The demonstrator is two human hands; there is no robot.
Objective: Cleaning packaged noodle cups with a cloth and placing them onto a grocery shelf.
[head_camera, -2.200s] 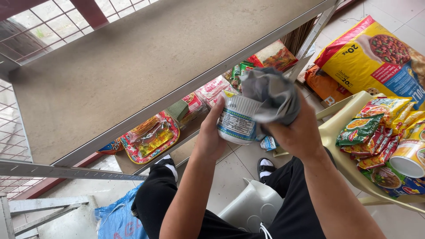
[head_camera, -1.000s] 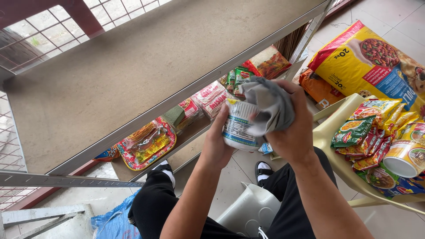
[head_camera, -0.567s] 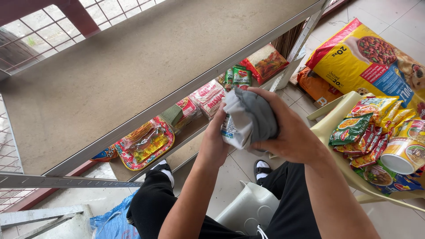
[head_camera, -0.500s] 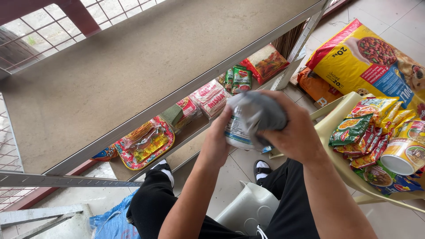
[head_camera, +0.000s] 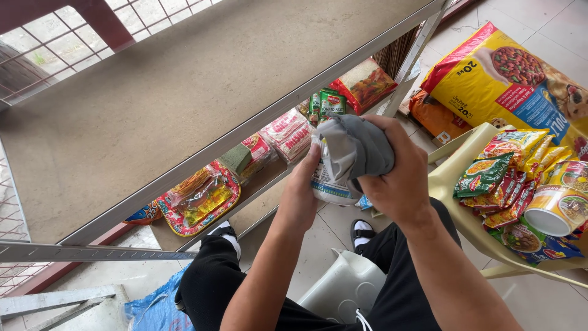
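Metal shelving (head_camera: 202, 92) stands bare on top with packets below, and before it the left hand (head_camera: 303, 196) grips a small can (head_camera: 327, 181) while the right hand (head_camera: 398, 178), fingers closed on a grey cloth (head_camera: 358, 147), rubs its top, wiping apparently mid-way.

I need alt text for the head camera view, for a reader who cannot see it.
Seen from above, a seated person's left hand holds a can while the right hand presses a grey cloth over it. Behind is a metal shelf with food packets below; a chair with snack packets stands at right.
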